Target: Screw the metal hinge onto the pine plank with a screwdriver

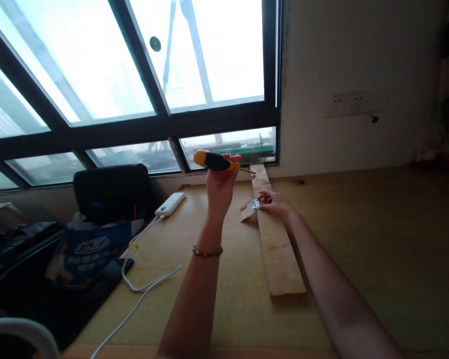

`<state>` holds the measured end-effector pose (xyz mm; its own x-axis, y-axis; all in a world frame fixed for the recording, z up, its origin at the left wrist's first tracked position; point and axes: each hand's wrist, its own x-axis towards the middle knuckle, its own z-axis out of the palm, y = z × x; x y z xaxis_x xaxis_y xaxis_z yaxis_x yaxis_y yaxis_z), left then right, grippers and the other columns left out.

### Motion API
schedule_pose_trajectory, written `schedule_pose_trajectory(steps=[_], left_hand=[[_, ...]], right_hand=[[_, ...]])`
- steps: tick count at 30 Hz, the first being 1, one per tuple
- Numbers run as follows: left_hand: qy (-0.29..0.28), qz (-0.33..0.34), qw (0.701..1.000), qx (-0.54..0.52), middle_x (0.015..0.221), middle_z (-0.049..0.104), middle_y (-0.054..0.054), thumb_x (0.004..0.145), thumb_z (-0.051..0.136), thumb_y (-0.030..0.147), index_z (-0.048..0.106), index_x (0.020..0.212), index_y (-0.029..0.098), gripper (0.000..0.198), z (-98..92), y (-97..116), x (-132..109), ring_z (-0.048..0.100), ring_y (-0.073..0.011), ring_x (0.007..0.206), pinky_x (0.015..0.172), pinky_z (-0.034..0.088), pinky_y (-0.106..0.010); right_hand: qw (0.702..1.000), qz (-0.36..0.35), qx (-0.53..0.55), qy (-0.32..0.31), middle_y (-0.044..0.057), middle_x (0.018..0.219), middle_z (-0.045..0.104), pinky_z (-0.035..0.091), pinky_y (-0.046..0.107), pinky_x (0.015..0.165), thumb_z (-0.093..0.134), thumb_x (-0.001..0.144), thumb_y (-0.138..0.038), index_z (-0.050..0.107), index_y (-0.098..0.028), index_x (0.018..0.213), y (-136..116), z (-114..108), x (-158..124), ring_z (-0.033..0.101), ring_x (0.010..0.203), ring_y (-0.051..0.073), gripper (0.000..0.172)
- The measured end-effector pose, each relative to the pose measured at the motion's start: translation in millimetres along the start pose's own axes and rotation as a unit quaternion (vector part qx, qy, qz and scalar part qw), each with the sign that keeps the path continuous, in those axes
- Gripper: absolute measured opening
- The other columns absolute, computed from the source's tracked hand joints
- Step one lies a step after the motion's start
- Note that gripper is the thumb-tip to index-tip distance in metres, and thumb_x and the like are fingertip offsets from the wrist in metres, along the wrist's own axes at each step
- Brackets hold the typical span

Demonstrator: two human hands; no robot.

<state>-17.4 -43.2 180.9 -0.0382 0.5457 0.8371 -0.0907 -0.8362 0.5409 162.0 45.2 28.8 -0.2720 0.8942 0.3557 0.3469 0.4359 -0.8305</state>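
Observation:
My left hand [222, 174] is closed around a yellow-and-black screwdriver [217, 161], raised over the table, its shaft pointing right toward a long wooden board [279, 244]. The tip is apart from the metal hinge [255, 204]. That hinge lies at the board's left edge and joins it to a short wooden piece [248, 211], which sticks out to the left at a tilt. My right hand [274, 203] rests on the board with its fingers pinched at the hinge's right side. Any small screw between those fingertips is too small to make out.
The board lies lengthwise on the wooden table [224, 299], reaching toward the window. At the left edge are a white power bank [171, 204] and its white cable [149, 285]. A black chair [112, 192] with a blue bag [92, 249] stands left. A wall socket [355, 103] is behind.

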Motion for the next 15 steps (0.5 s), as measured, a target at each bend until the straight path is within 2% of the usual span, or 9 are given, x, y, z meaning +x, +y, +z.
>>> schedule_pose_trajectory(steps=[2,4,7,10,12,15], left_hand=[[-0.015,0.011,0.998,0.060,0.106,0.060,-0.007,0.078,0.053,0.018,0.052,0.099,0.019,0.021,-2.1,9.2,-7.4,0.052,-0.0180,0.108,0.096,0.037,-0.037],[-0.041,0.017,0.991,0.127,0.107,0.060,-0.007,0.079,0.050,0.016,0.053,0.095,0.019,0.017,-6.4,11.8,-25.9,0.050,-0.0188,0.111,0.097,0.036,-0.039],[-0.095,0.023,0.972,0.216,0.110,0.057,-0.008,0.078,0.048,0.013,0.052,0.093,0.020,0.017,-20.7,2.8,-71.7,0.046,-0.0197,0.114,0.095,0.038,-0.040],[-0.166,-0.007,0.948,0.272,0.114,0.053,-0.010,0.080,0.041,0.010,0.051,0.093,0.020,0.020,-41.8,-15.2,-120.9,0.044,-0.0193,0.117,0.094,0.040,-0.038],[-0.197,-0.024,0.934,0.297,0.113,0.052,-0.010,0.080,0.040,0.010,0.052,0.091,0.020,0.019,-54.8,-27.3,-143.1,0.046,-0.0193,0.115,0.092,0.042,-0.037],[-0.213,-0.040,0.925,0.313,0.113,0.052,-0.010,0.079,0.040,0.008,0.053,0.091,0.019,0.021,-66.3,-40.5,-154.3,0.047,-0.0185,0.114,0.090,0.044,-0.035]], right_hand=[[1.000,0.002,-0.003,0.002,0.005,0.094,0.066,0.048,0.025,0.068,0.071,0.057,-0.023,0.053,-0.017,0.110,-0.2,-0.2,-0.8,0.056,0.068,0.010,0.057],[1.000,0.006,-0.009,0.007,0.005,0.094,0.066,0.048,0.025,0.068,0.072,0.056,-0.022,0.054,-0.017,0.110,-0.7,-0.3,-1.7,0.057,0.068,0.010,0.056],[1.000,0.002,-0.002,0.012,0.005,0.094,0.066,0.048,0.026,0.069,0.072,0.056,-0.021,0.054,-0.018,0.109,-2.0,0.4,-1.9,0.058,0.071,0.010,0.055],[0.999,-0.008,0.029,0.028,0.007,0.092,0.066,0.048,0.027,0.069,0.069,0.061,-0.025,0.055,-0.015,0.105,-5.6,2.2,-1.9,0.060,0.074,0.012,0.047],[0.996,-0.008,0.037,0.082,0.008,0.091,0.066,0.049,0.028,0.070,0.065,0.065,-0.028,0.057,-0.014,0.099,-9.6,3.5,-5.0,0.061,0.076,0.014,0.037],[0.980,0.011,0.025,0.195,0.009,0.090,0.065,0.048,0.030,0.071,0.058,0.070,-0.032,0.058,-0.014,0.093,-15.8,3.2,-22.0,0.061,0.078,0.016,0.028]])
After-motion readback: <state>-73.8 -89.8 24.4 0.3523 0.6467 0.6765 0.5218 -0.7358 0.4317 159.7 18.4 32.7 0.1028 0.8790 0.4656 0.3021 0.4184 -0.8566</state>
